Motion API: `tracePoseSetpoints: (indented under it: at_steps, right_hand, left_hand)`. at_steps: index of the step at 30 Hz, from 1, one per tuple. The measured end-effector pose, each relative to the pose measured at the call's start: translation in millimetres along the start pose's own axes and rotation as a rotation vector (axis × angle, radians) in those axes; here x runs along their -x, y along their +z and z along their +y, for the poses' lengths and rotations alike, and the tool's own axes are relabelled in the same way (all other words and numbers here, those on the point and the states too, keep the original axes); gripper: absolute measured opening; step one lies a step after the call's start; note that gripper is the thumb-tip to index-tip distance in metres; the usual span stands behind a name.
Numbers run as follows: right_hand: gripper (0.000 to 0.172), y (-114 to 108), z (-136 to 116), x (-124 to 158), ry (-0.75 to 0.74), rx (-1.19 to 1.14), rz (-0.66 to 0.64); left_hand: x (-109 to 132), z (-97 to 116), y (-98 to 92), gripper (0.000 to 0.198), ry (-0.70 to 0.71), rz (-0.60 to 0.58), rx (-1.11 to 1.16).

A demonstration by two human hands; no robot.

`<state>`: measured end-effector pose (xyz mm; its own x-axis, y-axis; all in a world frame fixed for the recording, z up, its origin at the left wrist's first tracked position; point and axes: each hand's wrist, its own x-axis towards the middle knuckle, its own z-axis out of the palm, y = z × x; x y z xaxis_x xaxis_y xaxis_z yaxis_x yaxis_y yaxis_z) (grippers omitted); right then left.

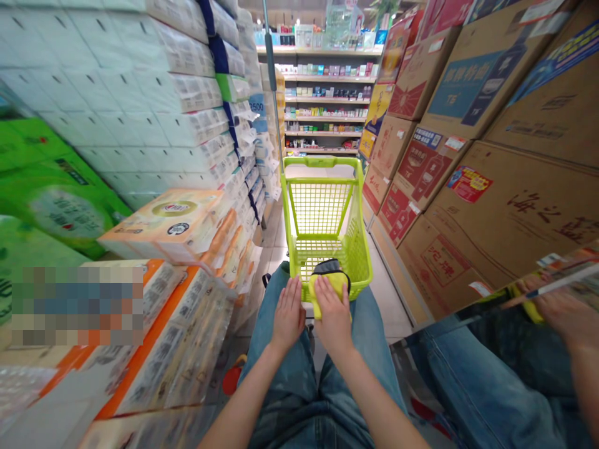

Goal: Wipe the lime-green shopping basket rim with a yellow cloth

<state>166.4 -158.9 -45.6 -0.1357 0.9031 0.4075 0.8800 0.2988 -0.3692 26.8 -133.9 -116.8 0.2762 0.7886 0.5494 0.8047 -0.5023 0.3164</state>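
Observation:
A lime-green plastic shopping basket [365, 249] with grid walls stands in front of me, between my knees. My right hand [333, 308] presses a yellow cloth [322, 288] with a dark grey side against the basket's near rim. Its fingers lie over the cloth, and part of the cloth folds over into the basket. My left hand [289, 315] rests on the near rim to the left, fingers straight and close together, with nothing seen in it. The basket's lower part is hidden behind my hands and legs.
Tall stacks of wrapped tissue packs [187, 93] line the left side. Cardboard cartons [515, 212] are piled on the right. Stocked shelves [327, 100] stand at the aisle's far end. At lower right, jeans [468, 368] and a hand with yellow cloth show, seemingly mirrored.

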Motion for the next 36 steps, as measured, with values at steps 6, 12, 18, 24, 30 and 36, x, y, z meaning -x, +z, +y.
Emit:
tracePoseSetpoints:
  at_steps: [6,12,18,24,30,36]
  right_hand:
    - [0.069,-2,-4,-4,-0.105,-0.075,-0.061]
    - [0.085,-35,66,19,-0.096,0.043,-0.006]
    - [0.082,-38,103,25,0.023,0.094,0.128]
    - [0.080,-11,40,16,0.026,0.034,0.104]
    - [0.067,10,-6,0,-0.072,-0.047,0.016]
    - [0.080,-15,33,18,-0.221,-0.018,-0.076]
  left_hand:
    - [0,0,-2.7,0.076,-0.005,-0.022,0.022]
    - [0,1,3.3,0.080,-0.015,0.017,0.002]
    - [0,2,8.7,0.081,-0.013,0.044,-0.001]
    - [0,1,7.6,0.080,-0.019,0.044,0.015]
    - [0,-2,0.2,0.073,0.011,-0.002,0.030]
    - [1,-2,0.4,0.077,0.012,-0.006,0.013]
